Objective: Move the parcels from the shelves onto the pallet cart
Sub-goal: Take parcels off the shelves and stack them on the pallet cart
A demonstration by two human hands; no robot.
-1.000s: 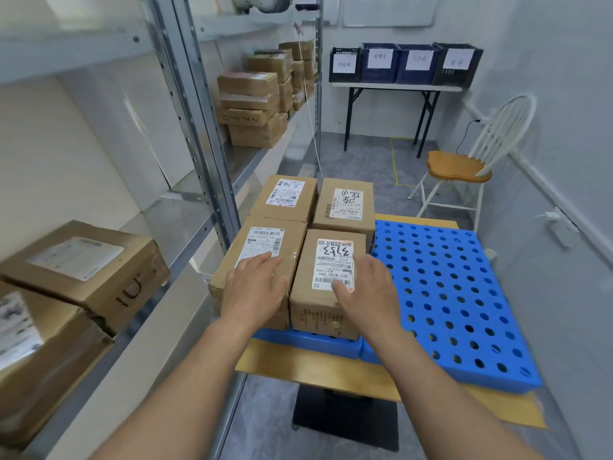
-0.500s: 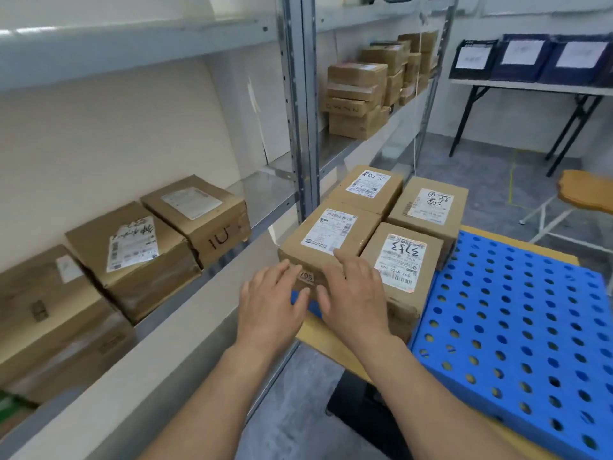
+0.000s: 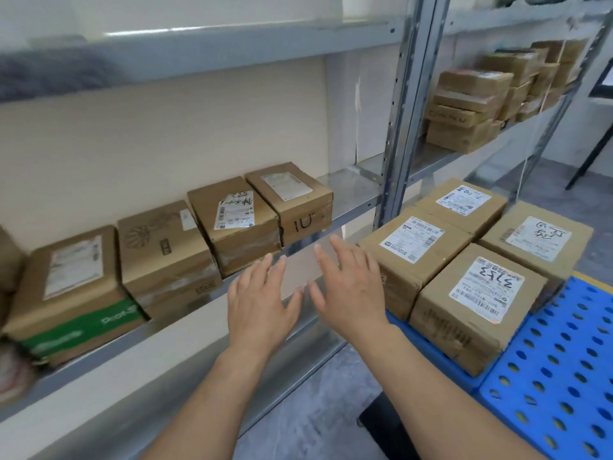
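"Since the shelf parcels (image 3: 235, 224) lie in a row on the shelf (image 3: 351, 180), what surrounds them?"
"A grey upright (image 3: 401, 127) to their right, then the blue pallet (image 3: 547, 376) carrying four loaded parcels (image 3: 477, 300)."
"Their look?"
"Brown cardboard, white labels, one green-taped."
"The hands?"
"Left hand (image 3: 262, 303) and right hand (image 3: 348, 287) hover empty, fingers spread, before the shelf edge; half a second ago they were closer to the loaded parcels."

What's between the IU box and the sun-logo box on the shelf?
Head view: one parcel with a handwritten label, between the IU box and sun-logo box.
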